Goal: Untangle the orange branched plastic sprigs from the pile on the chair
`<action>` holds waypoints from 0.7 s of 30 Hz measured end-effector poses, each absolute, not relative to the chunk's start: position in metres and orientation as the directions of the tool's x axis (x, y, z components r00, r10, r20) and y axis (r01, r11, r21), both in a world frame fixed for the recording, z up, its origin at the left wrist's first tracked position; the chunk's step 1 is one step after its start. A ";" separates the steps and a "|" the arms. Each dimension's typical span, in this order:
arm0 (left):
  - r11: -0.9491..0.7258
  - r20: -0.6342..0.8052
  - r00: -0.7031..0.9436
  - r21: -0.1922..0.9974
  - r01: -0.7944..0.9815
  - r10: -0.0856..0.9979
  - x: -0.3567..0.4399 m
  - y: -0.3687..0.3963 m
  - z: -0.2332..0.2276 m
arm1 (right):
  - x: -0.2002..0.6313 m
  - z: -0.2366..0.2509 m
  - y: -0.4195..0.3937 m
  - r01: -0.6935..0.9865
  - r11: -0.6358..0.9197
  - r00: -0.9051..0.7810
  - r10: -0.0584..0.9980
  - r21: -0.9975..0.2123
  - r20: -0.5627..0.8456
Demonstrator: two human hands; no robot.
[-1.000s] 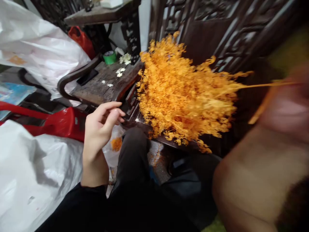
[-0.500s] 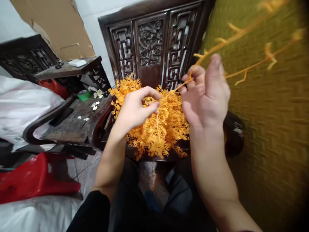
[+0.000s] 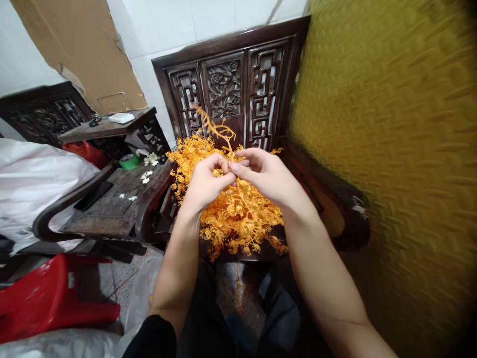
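A large heap of orange, frilly plastic-looking sprigs [image 3: 242, 223] lies on the seat of a dark carved wooden chair [image 3: 225, 89]. Above the heap my two hands meet, fingertips close together. My left hand [image 3: 210, 181] is closed in a pinch at the base of a branching orange stem [image 3: 219, 130]. Thumb and fingers of my right hand [image 3: 263, 171] also pinch at that stem's lower end. The stem sticks up and leans to the left beyond the fingers. Where exactly the fingertips grip is partly hidden.
On the left is a second wooden chair [image 3: 108, 209] with small pale pieces [image 3: 146, 176] and a green tape roll [image 3: 130, 162]. A red plastic stool [image 3: 63, 293] and white sacks [image 3: 33, 184] are farther left. A yellow textured panel [image 3: 391, 124] borders the right side.
My right hand has come down and left from its raised position, drawing the long orange strands in with it. It now meets my left hand. The view has tilted slightly.
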State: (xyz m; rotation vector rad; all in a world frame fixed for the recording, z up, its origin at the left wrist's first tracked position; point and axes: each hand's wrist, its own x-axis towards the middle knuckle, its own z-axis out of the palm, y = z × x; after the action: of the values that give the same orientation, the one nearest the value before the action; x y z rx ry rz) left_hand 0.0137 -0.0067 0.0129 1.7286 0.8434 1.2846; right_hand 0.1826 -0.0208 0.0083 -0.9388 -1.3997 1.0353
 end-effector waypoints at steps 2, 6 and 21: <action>-0.495 0.454 0.268 0.862 0.109 0.850 0.009 -0.008 0.009 | 0.177 0.004 -0.017 -0.030 0.347 -0.111 0.931 -0.938 0.348; -0.453 0.409 0.272 0.883 0.122 0.871 -0.001 -0.012 0.006 | 0.174 0.002 -0.013 -0.056 0.394 -0.070 0.915 -0.917 0.397; -0.453 0.432 0.150 0.876 0.167 0.890 -0.006 -0.016 0.002 | 0.167 0.009 -0.023 -0.251 0.327 -0.133 0.921 -0.911 0.367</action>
State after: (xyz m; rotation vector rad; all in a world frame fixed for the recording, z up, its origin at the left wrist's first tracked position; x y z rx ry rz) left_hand -0.0063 -0.0159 0.0016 1.7494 1.0161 1.3528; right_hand 0.1669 -0.0225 0.0094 -0.6916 -1.3136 1.1617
